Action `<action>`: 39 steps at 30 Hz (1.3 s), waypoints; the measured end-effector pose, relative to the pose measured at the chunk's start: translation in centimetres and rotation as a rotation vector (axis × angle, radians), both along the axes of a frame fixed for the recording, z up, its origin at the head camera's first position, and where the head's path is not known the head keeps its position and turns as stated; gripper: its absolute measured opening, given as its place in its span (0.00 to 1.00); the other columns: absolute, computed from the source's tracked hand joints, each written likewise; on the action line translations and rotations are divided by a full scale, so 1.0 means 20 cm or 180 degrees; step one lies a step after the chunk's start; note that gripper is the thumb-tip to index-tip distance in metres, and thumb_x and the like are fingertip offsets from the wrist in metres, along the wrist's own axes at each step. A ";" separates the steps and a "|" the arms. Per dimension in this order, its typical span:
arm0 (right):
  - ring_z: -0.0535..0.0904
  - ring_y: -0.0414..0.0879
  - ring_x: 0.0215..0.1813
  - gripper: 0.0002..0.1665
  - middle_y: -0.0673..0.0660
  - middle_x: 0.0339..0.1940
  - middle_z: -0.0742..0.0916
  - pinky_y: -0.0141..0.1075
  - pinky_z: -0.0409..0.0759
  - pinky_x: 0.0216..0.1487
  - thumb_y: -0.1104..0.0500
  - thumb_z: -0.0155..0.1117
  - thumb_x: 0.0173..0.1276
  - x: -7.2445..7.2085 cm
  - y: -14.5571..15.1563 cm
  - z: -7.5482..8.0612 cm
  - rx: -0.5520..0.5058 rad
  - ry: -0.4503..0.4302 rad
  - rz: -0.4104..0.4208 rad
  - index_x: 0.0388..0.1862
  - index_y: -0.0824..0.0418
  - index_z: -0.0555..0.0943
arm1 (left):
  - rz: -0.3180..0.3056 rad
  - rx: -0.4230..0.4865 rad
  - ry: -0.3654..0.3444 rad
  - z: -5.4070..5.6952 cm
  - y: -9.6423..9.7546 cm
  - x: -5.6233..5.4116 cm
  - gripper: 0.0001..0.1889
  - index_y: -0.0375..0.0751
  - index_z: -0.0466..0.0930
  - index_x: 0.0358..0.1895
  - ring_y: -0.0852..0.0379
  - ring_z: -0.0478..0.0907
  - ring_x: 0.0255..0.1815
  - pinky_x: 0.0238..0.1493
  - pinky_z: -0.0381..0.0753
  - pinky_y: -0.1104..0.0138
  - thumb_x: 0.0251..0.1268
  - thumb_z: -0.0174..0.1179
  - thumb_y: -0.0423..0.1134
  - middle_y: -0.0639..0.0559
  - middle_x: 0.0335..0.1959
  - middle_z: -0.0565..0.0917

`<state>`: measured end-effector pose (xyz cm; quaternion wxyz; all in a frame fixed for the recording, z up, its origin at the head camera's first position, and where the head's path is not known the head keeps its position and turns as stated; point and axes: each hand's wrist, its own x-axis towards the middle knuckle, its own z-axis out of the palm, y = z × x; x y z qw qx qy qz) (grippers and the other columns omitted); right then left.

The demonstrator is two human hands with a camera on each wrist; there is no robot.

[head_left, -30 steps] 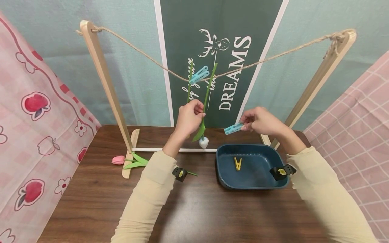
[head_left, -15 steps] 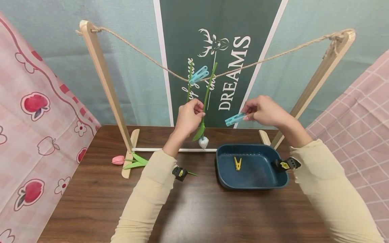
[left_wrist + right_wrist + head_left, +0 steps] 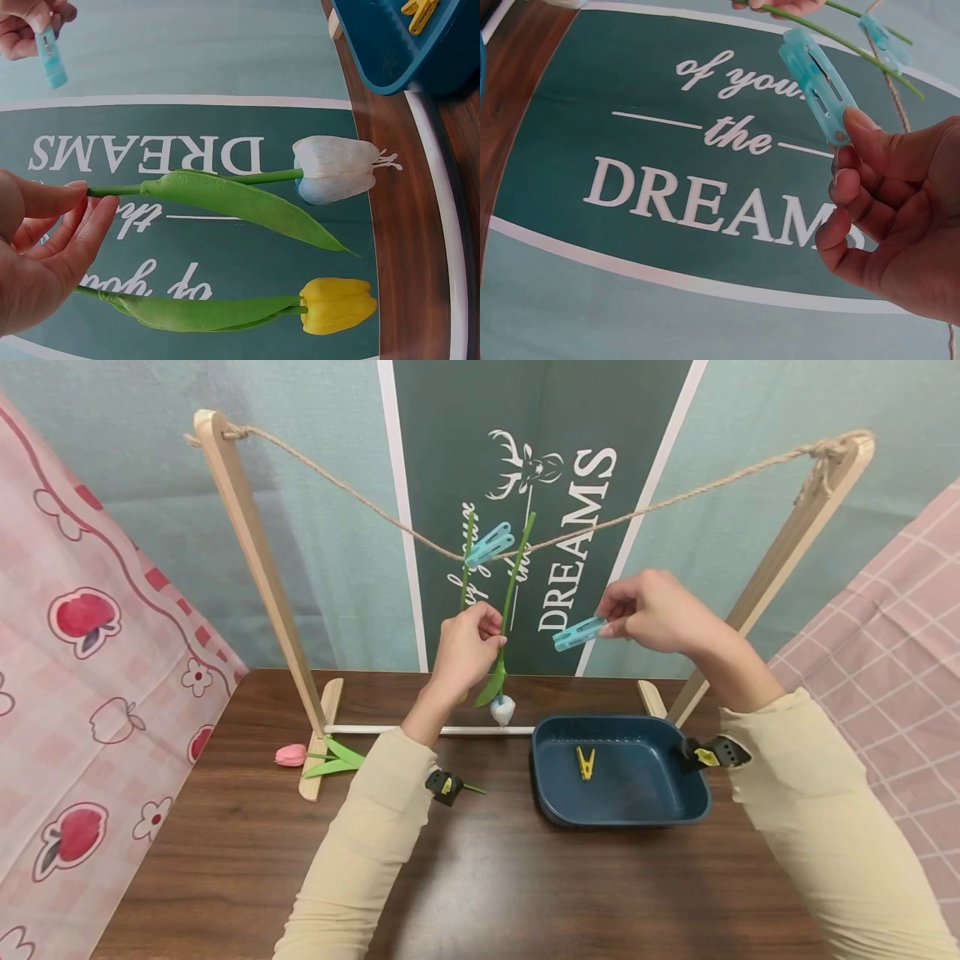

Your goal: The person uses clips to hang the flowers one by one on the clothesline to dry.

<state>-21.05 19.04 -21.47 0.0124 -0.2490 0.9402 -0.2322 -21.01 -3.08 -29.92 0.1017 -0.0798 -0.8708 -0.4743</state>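
My left hand (image 3: pixel 468 647) pinches the green stem of a white tulip (image 3: pixel 334 169), which hangs bloom down with its stem crossing near the rope (image 3: pixel 592 531). My right hand (image 3: pixel 656 614) holds a blue clothespin (image 3: pixel 817 86) by one end, right of the stem and below the rope. Another blue clothespin (image 3: pixel 490 544) is clipped on the rope at the stem of a yellow tulip (image 3: pixel 337 306), also hanging bloom down. In the head view, my left hand mostly hides that yellow bloom. A pink tulip (image 3: pixel 290 755) lies on the table, partly behind my left forearm.
A blue basin (image 3: pixel 622 814) with a yellow clothespin (image 3: pixel 586 763) inside stands at the right. Wooden posts (image 3: pixel 258 560) hold the rope ends, and a white rod (image 3: pixel 375 729) runs low between them. A printed curtain hangs behind the dark wooden table (image 3: pixel 525 885).
My right hand has risen with the blue clothespin, away from the basin toward the rope's height. The left hand and the white tulip stay nearly still.
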 end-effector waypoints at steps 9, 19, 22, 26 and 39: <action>0.71 0.49 0.24 0.03 0.59 0.22 0.82 0.37 0.66 0.25 0.70 0.62 0.57 -0.01 -0.04 0.08 -0.0029 0.0007 -0.0127 0.31 0.70 0.79 | 0.0009 0.0019 0.0026 0.00 0.00 0.00 0.05 0.35 0.76 0.35 0.55 0.77 0.31 0.35 0.76 0.68 0.55 0.61 0.27 0.47 0.29 0.80; 0.71 0.50 0.26 0.03 0.59 0.23 0.82 0.37 0.67 0.24 0.69 0.63 0.58 -0.04 -0.07 0.17 0.0069 0.0204 -0.0122 0.31 0.70 0.80 | 0.0009 0.0020 0.0054 0.01 0.00 0.00 0.05 0.34 0.76 0.35 0.55 0.77 0.31 0.35 0.76 0.68 0.56 0.61 0.28 0.47 0.29 0.80; 0.71 0.49 0.25 0.02 0.59 0.23 0.82 0.36 0.67 0.24 0.69 0.63 0.57 -0.04 -0.08 0.19 0.0106 0.0237 -0.0117 0.30 0.69 0.80 | 0.0002 0.0025 0.0044 0.01 0.00 0.00 0.05 0.34 0.76 0.36 0.55 0.76 0.31 0.35 0.76 0.68 0.56 0.61 0.28 0.47 0.29 0.80; 0.71 0.49 0.25 0.02 0.58 0.22 0.81 0.36 0.67 0.24 0.70 0.64 0.56 -0.05 -0.10 0.22 0.0122 0.0303 -0.0098 0.29 0.69 0.80 | 0.0000 0.0036 0.0046 0.01 0.00 -0.01 0.05 0.34 0.76 0.36 0.55 0.77 0.31 0.35 0.76 0.68 0.56 0.60 0.27 0.47 0.29 0.80; 0.71 0.49 0.26 0.03 0.60 0.24 0.82 0.33 0.67 0.24 0.69 0.64 0.57 -0.05 -0.17 0.31 0.0161 0.0529 -0.0211 0.29 0.69 0.80 | -0.0019 0.0070 0.0039 0.01 0.01 0.00 0.06 0.33 0.76 0.37 0.55 0.76 0.31 0.34 0.76 0.68 0.56 0.60 0.28 0.47 0.29 0.79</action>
